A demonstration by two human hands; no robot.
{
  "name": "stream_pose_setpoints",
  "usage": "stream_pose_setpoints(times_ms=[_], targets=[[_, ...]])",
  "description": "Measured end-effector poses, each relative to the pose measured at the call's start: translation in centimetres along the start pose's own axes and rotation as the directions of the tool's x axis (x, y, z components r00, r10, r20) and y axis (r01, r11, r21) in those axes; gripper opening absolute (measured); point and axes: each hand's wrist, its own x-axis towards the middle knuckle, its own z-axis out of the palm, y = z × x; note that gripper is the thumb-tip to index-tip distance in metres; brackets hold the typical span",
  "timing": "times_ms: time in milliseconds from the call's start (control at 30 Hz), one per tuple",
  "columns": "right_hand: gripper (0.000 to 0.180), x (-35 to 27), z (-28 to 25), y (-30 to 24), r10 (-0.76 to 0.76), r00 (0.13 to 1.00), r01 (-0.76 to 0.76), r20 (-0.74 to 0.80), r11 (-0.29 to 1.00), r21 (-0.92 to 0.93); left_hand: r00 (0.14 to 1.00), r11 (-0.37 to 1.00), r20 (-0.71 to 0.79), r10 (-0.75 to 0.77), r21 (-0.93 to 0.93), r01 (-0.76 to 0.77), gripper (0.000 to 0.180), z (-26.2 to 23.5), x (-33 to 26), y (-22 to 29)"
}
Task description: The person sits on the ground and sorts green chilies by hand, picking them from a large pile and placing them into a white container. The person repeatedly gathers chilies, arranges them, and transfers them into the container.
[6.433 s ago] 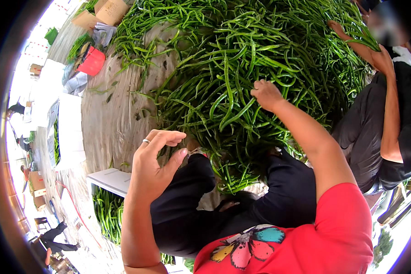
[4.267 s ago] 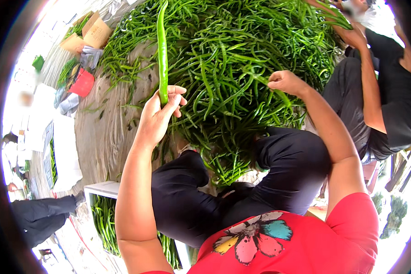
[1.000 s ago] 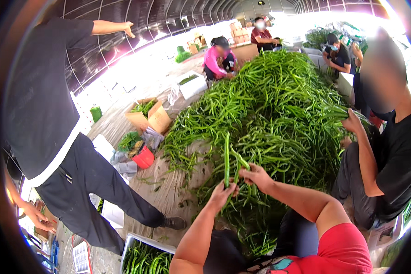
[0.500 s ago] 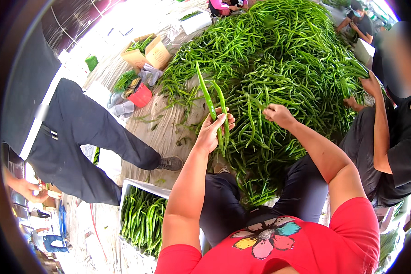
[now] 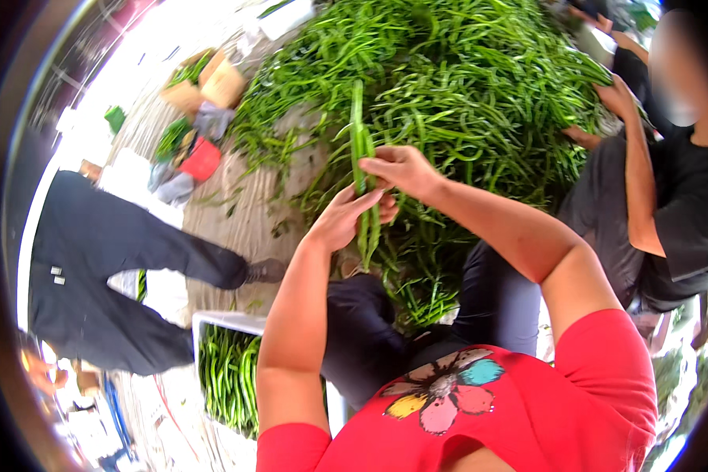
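Long green chili peppers (image 5: pixel 359 126) stand upright in my left hand (image 5: pixel 340 219), whose fingers are closed round their lower part. My right hand (image 5: pixel 407 173) has its thumb and fingers pinched at the same peppers, just above the left hand. Whether it has brought another pepper is too blurred to make out. Beneath and beyond both hands spreads a large heap of green chili peppers (image 5: pixel 480 102), reaching down between my knees. To the left of my left forearm sits a white box (image 5: pixel 230 319) filled with lined-up green peppers.
A person in dark trousers (image 5: pixel 134 228) stands at the left, one shoe near the white box. Close on my right, another person in black (image 5: pixel 684 197) handles peppers. At the upper left are a cardboard box (image 5: pixel 222 82) and a red container (image 5: pixel 201 159) on the plastic-covered ground.
My right hand has moved left from the heap to the peppers in my left hand. Those peppers, spread apart before, now lie close together. The whole view has shifted somewhat.
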Motion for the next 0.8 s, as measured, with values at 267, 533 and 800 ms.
stream_pose_setpoints(times_ms=[267, 533, 800], targets=[[0.043, -0.4, -3.1, 1.2, 0.079, 0.937, -0.100, 0.340, 0.994, 0.046, 0.992, 0.988, -0.088, 0.089, 0.136, -0.077, 0.019, 0.9, -1.4, 0.7], [0.026, 2.4, -17.0, 18.7, 0.254, 0.964, -0.021, 0.076, 0.361, -0.932, 0.890, 0.953, -0.363, 0.275, 0.224, -0.203, 0.014, -2.5, -0.5, 1.5], [0.020, 9.9, -30.0, 25.1, -0.235, 0.600, -0.423, -0.764, 0.718, -0.553, 0.855, 0.923, -0.423, 0.298, 0.357, -0.145, 0.014, -3.7, 3.4, 2.2]])
